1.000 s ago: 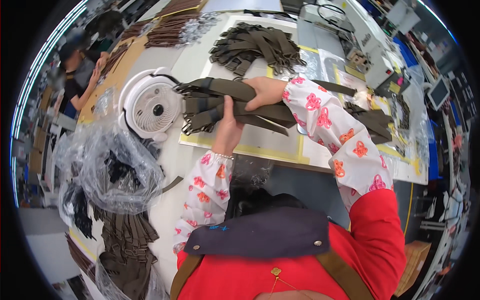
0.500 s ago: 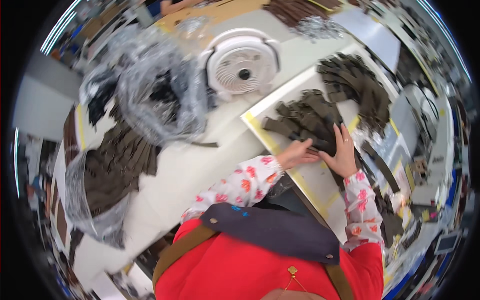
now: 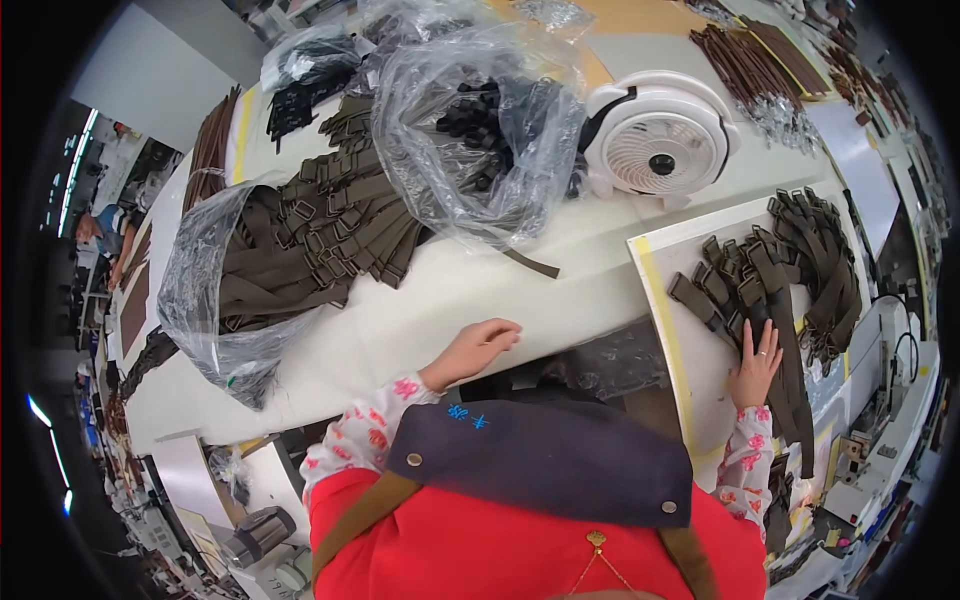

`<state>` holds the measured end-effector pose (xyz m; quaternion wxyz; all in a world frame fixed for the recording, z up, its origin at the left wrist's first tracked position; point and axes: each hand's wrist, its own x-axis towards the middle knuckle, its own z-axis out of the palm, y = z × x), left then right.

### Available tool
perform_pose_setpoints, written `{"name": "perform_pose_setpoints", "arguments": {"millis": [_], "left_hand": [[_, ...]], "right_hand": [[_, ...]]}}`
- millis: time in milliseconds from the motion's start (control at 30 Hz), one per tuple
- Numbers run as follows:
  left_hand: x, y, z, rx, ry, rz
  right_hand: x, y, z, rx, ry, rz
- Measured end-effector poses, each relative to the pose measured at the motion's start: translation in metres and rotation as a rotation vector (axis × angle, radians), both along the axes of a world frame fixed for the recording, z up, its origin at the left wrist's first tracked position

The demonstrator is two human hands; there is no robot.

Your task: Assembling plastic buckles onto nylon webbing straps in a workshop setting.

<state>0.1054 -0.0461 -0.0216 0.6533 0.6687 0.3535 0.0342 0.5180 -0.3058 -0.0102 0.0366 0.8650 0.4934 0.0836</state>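
Note:
My left hand [image 3: 472,352] hovers over the front edge of the white table with its fingers stretched out and nothing in them. On the right, my right hand [image 3: 756,372] lies with outstretched fingers against the lower end of a dark olive webbing strap pile [image 3: 742,275]. The straps carry dark buckles at their upper ends and lie on a white board [image 3: 655,290] with yellow tape along its edges. Beside them is a second bunch of olive straps [image 3: 825,270]. A larger heap of buckled olive straps [image 3: 330,225] spills from a clear plastic bag [image 3: 195,300] at the left.
A white fan [image 3: 660,140] stands behind the board. Left of it, an opened clear bag [image 3: 420,150] holds small black parts [image 3: 475,120]. One loose strap end [image 3: 530,263] sticks out onto the table [image 3: 420,330]. Brown strips [image 3: 745,65] lie at the far right.
My left hand has left the strap pile and moved left toward the table edge. My right hand stays at the straps, now lower on them. The view has swung left.

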Motion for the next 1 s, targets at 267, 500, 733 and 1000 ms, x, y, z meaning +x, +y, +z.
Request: {"name": "perform_pose_setpoints", "arguments": {"millis": [267, 500, 733, 1000], "left_hand": [[-0.204, 0.013, 0.163, 0.115, -0.07, -0.275], [-0.271, 0.008, 0.249, 0.972, -0.393, -0.198], [-0.224, -0.019, 0.334, 1.399, -0.357, -0.575], [-0.156, -0.016, 0.38, 1.333, -0.283, -0.548]], "right_hand": [[-0.153, 0.108, 0.126, -0.025, 1.024, 0.491], [-0.223, 0.166, 0.151, -0.37, 1.566, 0.895], [-0.214, 0.18, 0.103, -0.526, 1.29, 0.943], [-0.174, 0.179, 0.032, -0.541, 0.968, 0.914]]}}
